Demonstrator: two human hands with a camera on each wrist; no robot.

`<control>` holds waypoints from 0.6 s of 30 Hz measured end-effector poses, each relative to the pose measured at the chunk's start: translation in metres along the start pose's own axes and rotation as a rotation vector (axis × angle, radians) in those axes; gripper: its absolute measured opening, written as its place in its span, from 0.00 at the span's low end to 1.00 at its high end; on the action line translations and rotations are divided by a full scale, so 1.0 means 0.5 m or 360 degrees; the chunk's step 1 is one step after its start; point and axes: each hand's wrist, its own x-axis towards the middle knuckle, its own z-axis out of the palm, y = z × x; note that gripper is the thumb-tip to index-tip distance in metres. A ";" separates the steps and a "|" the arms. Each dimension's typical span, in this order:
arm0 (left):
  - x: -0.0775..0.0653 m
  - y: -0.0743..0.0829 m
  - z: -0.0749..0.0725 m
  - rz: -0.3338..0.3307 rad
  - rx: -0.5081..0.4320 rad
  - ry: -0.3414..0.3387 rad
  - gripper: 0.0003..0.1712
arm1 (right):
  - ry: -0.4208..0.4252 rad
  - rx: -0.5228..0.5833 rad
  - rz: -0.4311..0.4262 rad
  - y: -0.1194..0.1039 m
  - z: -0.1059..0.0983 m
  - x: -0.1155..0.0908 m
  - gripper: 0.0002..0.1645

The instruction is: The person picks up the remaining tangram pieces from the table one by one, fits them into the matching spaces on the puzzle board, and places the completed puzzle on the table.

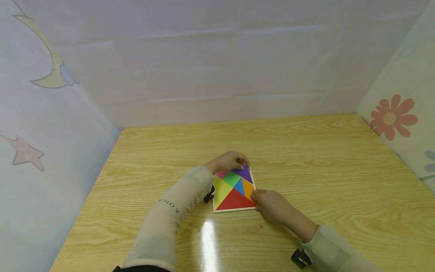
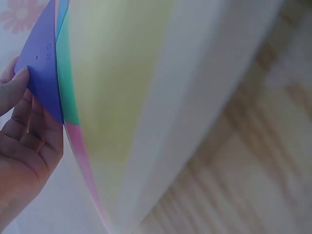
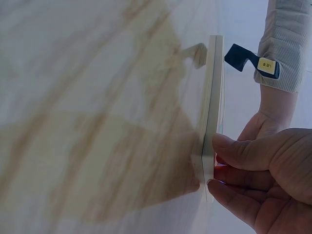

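Observation:
A square tangram puzzle lies on the table, its colored pieces set in a pale tray (image 1: 234, 209). My left hand (image 1: 228, 161) reaches over the far edge and pinches the purple triangle (image 2: 43, 63), thumb on its face and the other fingers curled behind. Beside that triangle are the pink piece (image 1: 222, 174), green square (image 1: 232, 178) and yellow triangle (image 1: 222, 191). My right hand (image 1: 273, 204) grips the tray's right side near the orange parallelogram (image 1: 247, 187), its thumb over the rim. Nearest me lies the red triangle (image 1: 236, 201), with the small blue triangle (image 1: 239, 186) above it.
The wood-grain table (image 1: 326, 158) extends around the puzzle to a pale backdrop (image 1: 238, 75) at the back and sides. A black wrist strap clip (image 1: 209, 195) on the left sleeve hangs close to the tray's left edge. Another black clip (image 1: 301, 258) sits at the right cuff.

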 end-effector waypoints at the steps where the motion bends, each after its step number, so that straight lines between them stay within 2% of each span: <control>1: 0.001 -0.001 0.001 0.0004 0.0008 -0.0001 0.10 | 0.0003 0.0001 -0.0002 0.000 0.001 0.000 0.10; 12: 0.009 -0.001 0.013 0.0035 0.0081 -0.0009 0.09 | 0.0005 0.0013 -0.0008 0.004 0.003 -0.001 0.09; 18: 0.011 0.001 0.017 -0.0007 0.0146 0.0002 0.09 | -0.0009 0.0024 0.0002 0.004 0.002 0.000 0.08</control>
